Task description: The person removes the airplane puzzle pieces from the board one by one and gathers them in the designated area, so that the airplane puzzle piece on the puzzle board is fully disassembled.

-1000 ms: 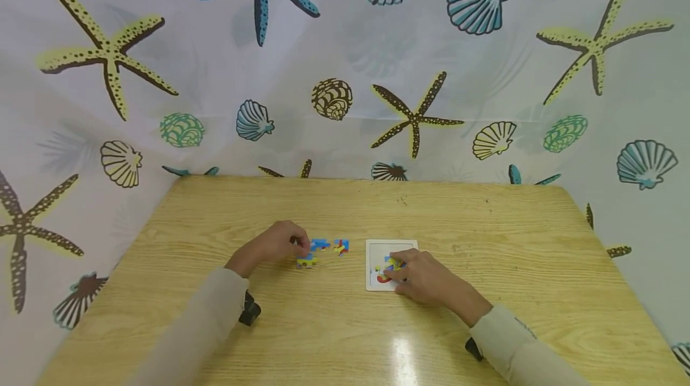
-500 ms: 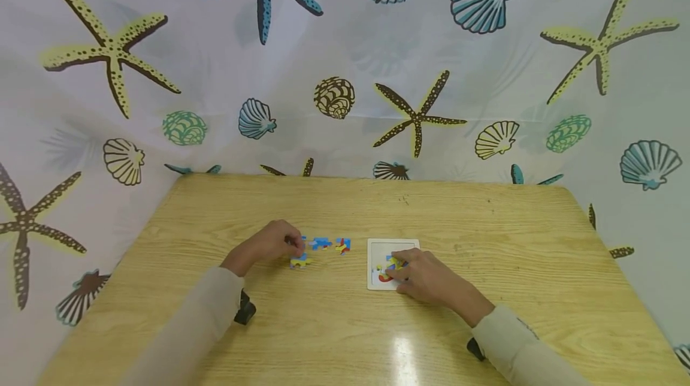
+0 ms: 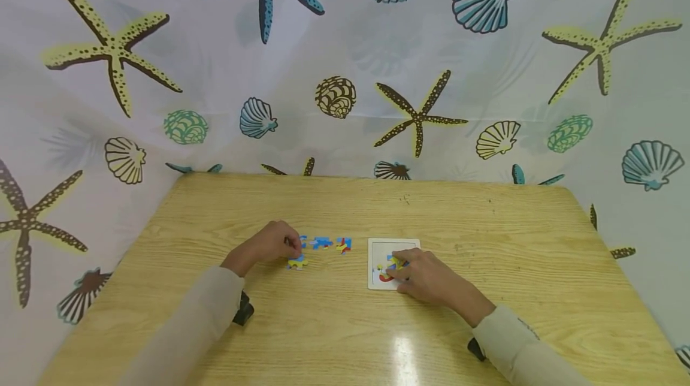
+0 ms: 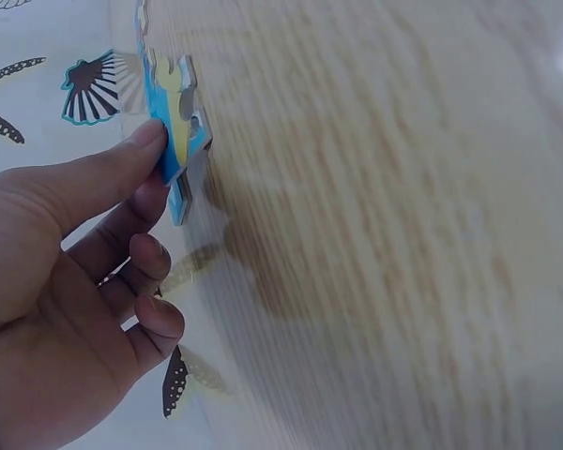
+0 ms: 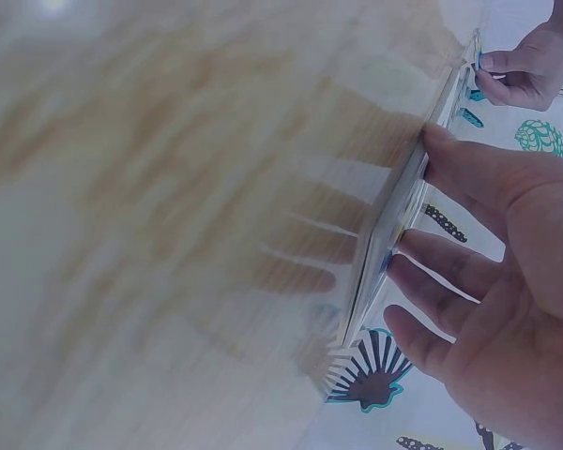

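Thumb and forefinger of my left hand (image 3: 269, 243) pinch a blue and yellow jigsaw piece (image 4: 175, 117) with knobbed edges, low over the table in the left wrist view. That piece (image 3: 296, 263) shows partly below the fingertips in the head view. My right hand (image 3: 431, 279) lies spread over a square white-rimmed puzzle tray (image 3: 370, 266), fingertips touching the pieces in it. In the right wrist view its thumb is against the rim of the tray (image 5: 368, 262). The hand hides the tray's right part; a red, yellow and blue picture section shows.
Just right of the left hand lie a blue piece (image 3: 322, 243) and a red, yellow and blue piece (image 3: 344, 245). Another blue piece (image 3: 303, 241) is partly hidden by the fingers. A patterned curtain (image 3: 345, 44) hangs behind the wooden table (image 3: 334, 326).
My left hand has shifted slightly left with the pinched piece, uncovering a blue piece beside it. The right hand has kept its place on the tray.
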`<state>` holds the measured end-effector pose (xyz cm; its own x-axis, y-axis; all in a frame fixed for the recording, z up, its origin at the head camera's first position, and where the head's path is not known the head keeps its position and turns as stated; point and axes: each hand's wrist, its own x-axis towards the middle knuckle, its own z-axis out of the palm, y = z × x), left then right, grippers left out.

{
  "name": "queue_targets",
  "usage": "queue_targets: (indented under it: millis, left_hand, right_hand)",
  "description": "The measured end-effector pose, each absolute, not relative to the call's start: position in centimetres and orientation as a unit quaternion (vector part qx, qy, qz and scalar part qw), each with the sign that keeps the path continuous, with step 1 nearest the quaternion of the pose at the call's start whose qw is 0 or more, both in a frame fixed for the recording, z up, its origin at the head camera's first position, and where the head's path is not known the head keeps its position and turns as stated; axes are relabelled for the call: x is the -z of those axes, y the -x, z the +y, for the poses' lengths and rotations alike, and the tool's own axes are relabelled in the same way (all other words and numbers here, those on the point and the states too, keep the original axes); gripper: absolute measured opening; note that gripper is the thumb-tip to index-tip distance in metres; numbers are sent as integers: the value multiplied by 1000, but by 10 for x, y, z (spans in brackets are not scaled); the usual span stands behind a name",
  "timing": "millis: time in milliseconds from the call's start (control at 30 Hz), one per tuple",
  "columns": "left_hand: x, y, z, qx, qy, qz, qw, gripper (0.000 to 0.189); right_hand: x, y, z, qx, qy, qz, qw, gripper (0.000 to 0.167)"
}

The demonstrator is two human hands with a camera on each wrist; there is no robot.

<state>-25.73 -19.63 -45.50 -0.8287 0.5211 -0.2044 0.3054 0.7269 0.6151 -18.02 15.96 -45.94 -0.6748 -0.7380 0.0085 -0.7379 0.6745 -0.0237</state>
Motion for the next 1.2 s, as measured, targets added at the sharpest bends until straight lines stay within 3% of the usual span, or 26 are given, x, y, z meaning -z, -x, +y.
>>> queue_targets:
  millis: [700,1200]
  left_hand:
    - [450,253,-195,-295,-212,917,167,9]
    - [445,257,-182,-305,-214,914,162,7]
  right_hand:
    - [462,180,162,37,408,912,-11,35]
    - [462,181,165,86,397,914,15,33]
